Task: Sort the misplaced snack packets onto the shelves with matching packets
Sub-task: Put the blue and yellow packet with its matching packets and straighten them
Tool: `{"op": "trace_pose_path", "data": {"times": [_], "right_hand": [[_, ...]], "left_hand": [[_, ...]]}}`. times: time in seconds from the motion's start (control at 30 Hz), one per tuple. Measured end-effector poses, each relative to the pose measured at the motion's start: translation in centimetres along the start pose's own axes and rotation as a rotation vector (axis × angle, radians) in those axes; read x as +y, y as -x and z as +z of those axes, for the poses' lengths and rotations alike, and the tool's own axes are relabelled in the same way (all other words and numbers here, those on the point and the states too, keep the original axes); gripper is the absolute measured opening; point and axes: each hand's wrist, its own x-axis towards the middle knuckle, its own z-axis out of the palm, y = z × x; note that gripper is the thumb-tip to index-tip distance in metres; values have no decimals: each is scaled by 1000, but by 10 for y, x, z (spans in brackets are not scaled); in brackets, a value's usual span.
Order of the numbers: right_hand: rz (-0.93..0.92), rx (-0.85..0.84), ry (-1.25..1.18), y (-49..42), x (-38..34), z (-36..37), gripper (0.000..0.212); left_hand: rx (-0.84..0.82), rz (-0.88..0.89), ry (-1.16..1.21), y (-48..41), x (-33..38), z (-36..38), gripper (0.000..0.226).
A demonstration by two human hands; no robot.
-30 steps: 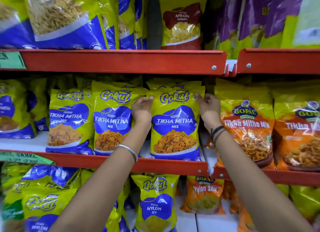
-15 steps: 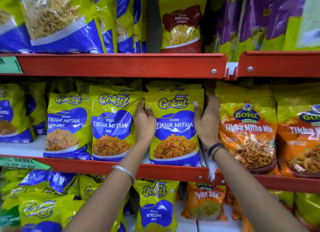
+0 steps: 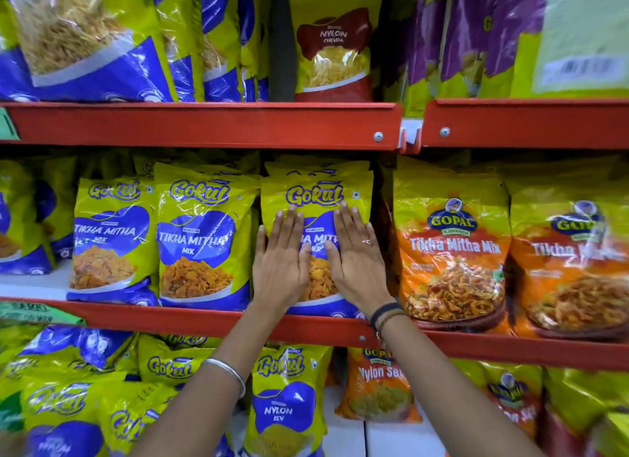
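At mid-frame, your left hand (image 3: 279, 266) and right hand (image 3: 354, 259) lie flat, fingers spread, pressed on the front of the yellow-and-blue Gokul Tikha Mitha Mix plastic packet (image 3: 316, 197) standing upright on the red metal middle shelf (image 3: 211, 315). Its left edge touches a matching Gokul packet (image 3: 204, 238); to its right, a narrow dark gap separates it from the orange Gopal packet (image 3: 452, 252). Its top sits just below the upper red shelf lip (image 3: 204, 124).

Both hands, left hand (image 3: 279, 266) & right hand (image 3: 355, 262), flat on Gokul pkt (image 3: 316, 197).
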Motion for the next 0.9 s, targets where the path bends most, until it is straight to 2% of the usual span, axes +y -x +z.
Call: {"op": "trace_pose_path", "data": {"times": [0.07, 0.23, 0.33, 0.43, 0.5, 0.6, 0.77, 0.9], "right_hand": [[21, 37, -35, 10, 9, -16, 61], [75, 249, -126, 32, 53, -71, 55], [140, 235, -134, 42, 92, -95, 55], [149, 143, -97, 49, 130, -106, 59], [118, 85, -97, 54, 149, -105, 59], [86, 52, -100, 61, 164, -101, 58], [100, 86, -63, 60, 172, -97, 56], [67, -5, -101, 60, 173, -105, 55]], "left_hand": [[46, 8, 62, 7, 17, -4, 56], [108, 141, 263, 10, 105, -4, 53], [29, 164, 415, 4, 163, 11, 53], [-97, 141, 550, 1, 205, 33, 54], [-151, 113, 483, 2, 219, 49, 56], [-130, 107, 293, 4, 220, 67, 58], [-76, 107, 206, 1, 219, 76, 56], [-43, 61, 160, 1, 232, 72, 57]]}}
